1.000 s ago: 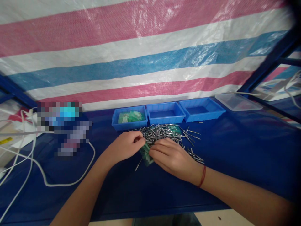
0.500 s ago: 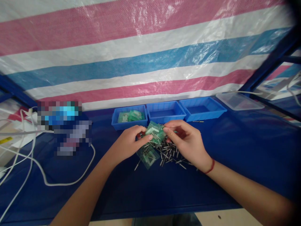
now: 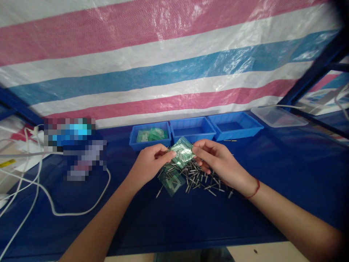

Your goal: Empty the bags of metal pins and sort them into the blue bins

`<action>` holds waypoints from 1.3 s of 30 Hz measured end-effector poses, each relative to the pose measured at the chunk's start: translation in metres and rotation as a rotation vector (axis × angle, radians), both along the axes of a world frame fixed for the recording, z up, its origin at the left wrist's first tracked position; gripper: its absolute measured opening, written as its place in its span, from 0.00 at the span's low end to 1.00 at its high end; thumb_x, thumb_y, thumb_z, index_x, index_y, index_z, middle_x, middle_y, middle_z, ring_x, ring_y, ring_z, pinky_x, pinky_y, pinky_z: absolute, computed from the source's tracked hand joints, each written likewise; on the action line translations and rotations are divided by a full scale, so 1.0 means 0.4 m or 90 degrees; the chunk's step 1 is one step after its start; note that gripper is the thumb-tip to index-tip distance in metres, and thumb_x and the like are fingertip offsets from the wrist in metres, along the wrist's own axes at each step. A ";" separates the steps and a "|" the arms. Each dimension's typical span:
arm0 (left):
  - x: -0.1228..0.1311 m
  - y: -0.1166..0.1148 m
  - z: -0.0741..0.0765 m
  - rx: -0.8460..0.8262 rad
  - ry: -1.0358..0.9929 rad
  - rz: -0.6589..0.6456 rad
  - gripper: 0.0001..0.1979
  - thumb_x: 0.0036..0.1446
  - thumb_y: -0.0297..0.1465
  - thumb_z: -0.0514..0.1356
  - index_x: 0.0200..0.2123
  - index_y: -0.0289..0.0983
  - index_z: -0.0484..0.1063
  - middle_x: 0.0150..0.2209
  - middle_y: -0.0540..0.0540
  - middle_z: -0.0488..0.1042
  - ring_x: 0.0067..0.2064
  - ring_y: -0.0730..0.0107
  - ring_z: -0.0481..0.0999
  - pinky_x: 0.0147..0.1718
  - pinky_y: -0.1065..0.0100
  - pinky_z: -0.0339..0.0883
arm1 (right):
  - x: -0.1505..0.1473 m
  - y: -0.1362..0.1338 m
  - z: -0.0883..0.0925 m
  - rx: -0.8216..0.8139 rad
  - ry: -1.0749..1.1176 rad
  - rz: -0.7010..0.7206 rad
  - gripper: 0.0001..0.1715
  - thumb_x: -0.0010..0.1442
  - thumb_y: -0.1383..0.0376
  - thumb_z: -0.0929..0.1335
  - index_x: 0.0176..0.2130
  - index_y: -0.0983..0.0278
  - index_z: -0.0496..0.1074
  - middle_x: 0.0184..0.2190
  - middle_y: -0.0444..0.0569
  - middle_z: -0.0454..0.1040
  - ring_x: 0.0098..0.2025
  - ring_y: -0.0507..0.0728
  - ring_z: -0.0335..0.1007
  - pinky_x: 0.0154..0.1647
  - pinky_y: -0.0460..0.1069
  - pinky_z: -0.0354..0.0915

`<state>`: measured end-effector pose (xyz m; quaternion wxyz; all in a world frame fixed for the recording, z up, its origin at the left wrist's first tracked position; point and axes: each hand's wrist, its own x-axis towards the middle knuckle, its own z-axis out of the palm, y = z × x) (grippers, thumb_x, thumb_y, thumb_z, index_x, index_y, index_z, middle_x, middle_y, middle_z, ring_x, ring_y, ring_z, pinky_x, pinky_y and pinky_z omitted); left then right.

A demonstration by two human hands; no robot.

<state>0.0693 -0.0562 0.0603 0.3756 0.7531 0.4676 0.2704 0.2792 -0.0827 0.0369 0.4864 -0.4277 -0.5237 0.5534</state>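
Hands (image 3: 149,163) pinch green packet (image 3: 182,152); metal pins (image 3: 194,177) beneath

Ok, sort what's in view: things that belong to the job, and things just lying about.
Likely part of the job:
held green packet, between left hand and right hand
second green packet
loose metal rivets
left blue bin with green packets
middle blue bin
right blue bin

Seemingly just lying about:
white cable
clear plastic tray or lid

Glare streaked the striped sheet (image 3: 163,22) near twelve o'clock; two and four o'clock corners were blackened; pixelation obscured nine.
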 end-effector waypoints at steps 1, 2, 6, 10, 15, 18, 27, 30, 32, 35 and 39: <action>0.000 0.000 0.000 -0.003 -0.012 0.005 0.14 0.58 0.41 0.57 0.28 0.35 0.69 0.26 0.52 0.71 0.29 0.73 0.70 0.30 0.72 0.61 | -0.001 0.000 0.004 -0.008 0.004 0.006 0.16 0.56 0.54 0.69 0.33 0.64 0.67 0.20 0.38 0.64 0.15 0.44 0.55 0.13 0.42 0.53; 0.000 0.000 0.001 -0.005 -0.023 0.006 0.14 0.59 0.40 0.57 0.28 0.35 0.69 0.26 0.52 0.72 0.29 0.73 0.70 0.30 0.72 0.61 | -0.002 0.000 0.008 -0.022 0.009 0.011 0.16 0.55 0.54 0.69 0.34 0.64 0.67 0.20 0.38 0.65 0.15 0.44 0.55 0.13 0.42 0.53; 0.001 0.000 0.006 -0.008 -0.047 -0.017 0.13 0.60 0.38 0.56 0.30 0.35 0.71 0.27 0.51 0.74 0.29 0.74 0.72 0.31 0.73 0.63 | -0.002 -0.003 0.019 -0.090 0.009 0.038 0.18 0.53 0.53 0.71 0.34 0.65 0.67 0.20 0.38 0.64 0.14 0.43 0.52 0.11 0.40 0.50; 0.002 -0.002 0.010 0.005 -0.046 -0.045 0.11 0.61 0.36 0.55 0.33 0.36 0.73 0.29 0.50 0.75 0.30 0.74 0.72 0.31 0.74 0.64 | 0.006 -0.003 0.015 -0.092 0.027 0.049 0.17 0.54 0.54 0.71 0.34 0.63 0.66 0.19 0.37 0.65 0.14 0.43 0.53 0.10 0.39 0.47; 0.011 -0.009 0.006 0.025 -0.083 0.063 0.12 0.59 0.38 0.57 0.40 0.37 0.74 0.26 0.51 0.76 0.19 0.79 0.65 0.20 0.75 0.60 | 0.009 -0.004 0.016 -0.065 0.068 0.042 0.17 0.56 0.53 0.69 0.38 0.61 0.65 0.27 0.43 0.73 0.20 0.48 0.68 0.13 0.40 0.57; 0.016 -0.014 0.006 0.018 -0.141 0.070 0.14 0.58 0.37 0.58 0.44 0.37 0.73 0.29 0.49 0.78 0.20 0.79 0.68 0.20 0.75 0.64 | 0.009 -0.005 0.021 -0.068 0.110 0.023 0.17 0.57 0.52 0.68 0.39 0.62 0.66 0.33 0.48 0.75 0.28 0.52 0.74 0.17 0.42 0.63; 0.020 -0.018 -0.011 0.072 -0.160 0.038 0.11 0.57 0.36 0.60 0.41 0.38 0.75 0.34 0.48 0.77 0.31 0.72 0.77 0.34 0.72 0.72 | 0.015 0.001 0.018 0.065 0.034 -0.042 0.13 0.54 0.58 0.71 0.36 0.63 0.68 0.25 0.42 0.73 0.24 0.49 0.70 0.21 0.44 0.68; 0.022 -0.011 -0.019 0.068 -0.150 0.067 0.14 0.56 0.35 0.61 0.46 0.37 0.73 0.36 0.47 0.78 0.33 0.71 0.77 0.34 0.70 0.72 | 0.011 -0.001 0.018 0.099 0.005 -0.066 0.17 0.52 0.59 0.72 0.40 0.62 0.68 0.25 0.41 0.73 0.20 0.48 0.68 0.21 0.45 0.69; 0.023 -0.009 -0.021 0.070 -0.111 0.072 0.15 0.57 0.35 0.60 0.47 0.38 0.73 0.37 0.47 0.78 0.35 0.69 0.77 0.35 0.69 0.71 | 0.008 -0.004 0.016 0.122 -0.024 -0.076 0.16 0.53 0.59 0.72 0.40 0.63 0.69 0.25 0.42 0.74 0.21 0.48 0.69 0.22 0.45 0.70; 0.023 -0.009 -0.020 0.091 -0.047 0.051 0.11 0.58 0.34 0.58 0.42 0.38 0.75 0.35 0.48 0.78 0.36 0.69 0.76 0.36 0.69 0.69 | 0.005 -0.008 0.009 0.144 -0.063 -0.076 0.13 0.55 0.59 0.71 0.38 0.63 0.70 0.26 0.44 0.74 0.23 0.49 0.70 0.24 0.46 0.71; 0.008 0.005 -0.014 0.141 -0.017 0.078 0.09 0.58 0.34 0.57 0.38 0.38 0.74 0.35 0.48 0.78 0.36 0.69 0.76 0.37 0.68 0.68 | 0.006 -0.009 0.004 0.134 -0.061 -0.045 0.16 0.57 0.58 0.69 0.44 0.62 0.67 0.30 0.46 0.74 0.31 0.53 0.73 0.27 0.48 0.71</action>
